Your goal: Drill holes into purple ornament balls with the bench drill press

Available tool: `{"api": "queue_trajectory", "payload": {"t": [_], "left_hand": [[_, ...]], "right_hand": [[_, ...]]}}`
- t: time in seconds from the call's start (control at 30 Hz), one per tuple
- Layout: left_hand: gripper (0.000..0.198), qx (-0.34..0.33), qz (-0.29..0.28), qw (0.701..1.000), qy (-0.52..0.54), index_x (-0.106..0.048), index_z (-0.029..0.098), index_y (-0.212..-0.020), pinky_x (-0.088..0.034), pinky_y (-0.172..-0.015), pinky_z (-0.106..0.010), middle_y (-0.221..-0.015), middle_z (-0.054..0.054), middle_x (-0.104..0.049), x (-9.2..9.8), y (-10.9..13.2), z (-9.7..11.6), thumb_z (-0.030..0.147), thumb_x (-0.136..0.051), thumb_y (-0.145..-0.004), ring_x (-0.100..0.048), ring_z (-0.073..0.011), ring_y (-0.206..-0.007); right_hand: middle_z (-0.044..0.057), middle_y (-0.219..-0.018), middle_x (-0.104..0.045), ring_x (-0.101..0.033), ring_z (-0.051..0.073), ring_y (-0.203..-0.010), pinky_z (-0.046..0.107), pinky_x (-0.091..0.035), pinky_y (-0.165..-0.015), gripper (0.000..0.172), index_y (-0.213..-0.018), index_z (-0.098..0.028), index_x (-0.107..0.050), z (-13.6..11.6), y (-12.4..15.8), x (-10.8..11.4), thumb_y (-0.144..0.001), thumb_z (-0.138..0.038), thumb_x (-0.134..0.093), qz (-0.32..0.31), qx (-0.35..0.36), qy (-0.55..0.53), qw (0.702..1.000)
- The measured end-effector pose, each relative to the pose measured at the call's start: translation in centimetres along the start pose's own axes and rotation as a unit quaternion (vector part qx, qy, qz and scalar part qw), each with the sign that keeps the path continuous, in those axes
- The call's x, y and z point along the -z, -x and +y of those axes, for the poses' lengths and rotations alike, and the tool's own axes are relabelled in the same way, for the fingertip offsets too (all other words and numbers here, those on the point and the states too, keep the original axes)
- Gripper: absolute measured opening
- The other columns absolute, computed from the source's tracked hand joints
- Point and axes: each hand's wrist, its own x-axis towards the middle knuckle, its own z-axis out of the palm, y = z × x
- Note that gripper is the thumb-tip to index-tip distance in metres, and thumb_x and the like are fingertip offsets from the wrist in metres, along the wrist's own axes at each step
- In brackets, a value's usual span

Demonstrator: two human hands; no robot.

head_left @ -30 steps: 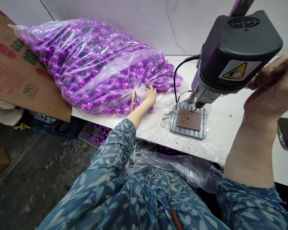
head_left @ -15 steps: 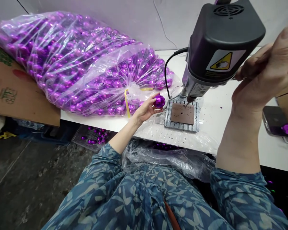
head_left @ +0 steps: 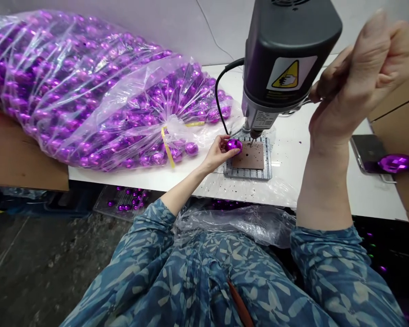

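Nearest: person's blue leaf-print sleeves (head_left: 139,240), w/ crumpled clear plastic (head_left: 238,225) just past the torso, along the edge of the white table (head_left: 378,195). Low on the L, a shallow tray (head_left: 102,202) of purple balls, below table ht. Further in, L hand (head_left: 215,156) is closed round one faceted purple ball (head_left: 234,146), thumb & fingertips on it, at L edge of the brown block (head_left: 255,159); can't tell if ball touches it. Block lies on a metal base (head_left: 267,172), dark crumbs abt. Blk drill (head_left: 289,50) stands over it. R hand (head_left: 357,86) is raised at drill's R side, fingers bent, partly hidden; can't tell how tight or what it has hold of. R of that, dk phone (head_left: 363,152). Beyond, on L, big clear bag (head_left: 98,91) full of purple balls, w/ yellow tie (head_left: 167,147).
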Motion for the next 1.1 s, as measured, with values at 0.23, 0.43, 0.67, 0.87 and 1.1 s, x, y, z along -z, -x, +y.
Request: {"api": "queue_trajectory", "payload": {"t": [0.23, 0.43, 0.67, 0.87, 1.1], "left_hand": [[0.071, -0.010, -0.035, 0.999, -0.015, -0.065, 0.019, -0.145, -0.054, -0.124, -0.053, -0.148, -0.017, -0.076, -1.1, -2.0, -1.2, 0.051, -0.089, -0.086, -0.073, -0.0325, -0.138], [0.065, -0.044, -0.060, 0.995, -0.071, -0.067, 0.023, -0.149, -0.055, -0.123, -0.057, -0.156, -0.016, -0.070, -1.9, -2.9, -2.0, 0.042, -0.087, -0.090, -0.070, -0.0344, -0.141], [0.076, -0.085, -0.039, 0.984, -0.152, -0.060, 0.018, -0.150, -0.060, -0.113, -0.053, -0.146, -0.018, -0.072, -3.0, -2.2, -2.2, 0.033, -0.095, -0.084, -0.070, -0.0342, -0.133], [0.061, -0.121, -0.018, 0.967, -0.223, -0.064, 0.023, -0.145, -0.060, -0.110, -0.051, -0.137, -0.013, -0.075, -3.7, -0.8, -1.9, 0.033, -0.092, -0.091, -0.068, -0.0327, -0.132], [0.061, -0.127, -0.015, 0.968, -0.215, -0.065, 0.023, -0.146, -0.054, -0.121, -0.053, -0.143, -0.014, -0.072, -3.9, -1.2, -2.6, 0.038, -0.091, -0.092, -0.065, -0.0331, -0.140]], "right_hand": [[-0.008, -0.051, -0.027, -0.032, 0.001, -0.042, 0.021, -0.024, -0.039, 0.078, -0.073, -0.022, -0.017, -0.2, 0.1, -0.2, -0.072, -0.093, -0.049, 0.001, 0.000, 0.022, 1.000], [-0.010, -0.050, -0.032, -0.032, 0.001, -0.040, 0.022, -0.027, -0.040, 0.069, -0.071, -0.022, -0.023, -0.3, 0.1, -0.1, -0.074, -0.080, -0.060, -0.002, -0.003, -0.019, 1.000], [-0.009, -0.052, -0.032, -0.035, -0.002, -0.043, 0.017, -0.026, -0.042, 0.067, -0.071, -0.020, -0.021, -0.7, 0.3, 0.0, -0.082, -0.073, -0.060, -0.026, 0.010, -0.022, 0.999], [-0.010, -0.051, -0.030, -0.036, -0.001, -0.042, 0.019, -0.024, -0.041, 0.067, -0.072, -0.020, -0.022, -0.5, 0.3, 0.0, -0.080, -0.073, -0.062, -0.015, -0.006, -0.028, 0.999], [-0.009, -0.052, -0.024, -0.034, -0.001, -0.043, 0.017, -0.025, -0.041, 0.067, -0.073, -0.021, -0.020, -0.3, 0.3, 0.0, -0.083, -0.073, -0.061, -0.027, 0.005, -0.027, 0.999]]}}
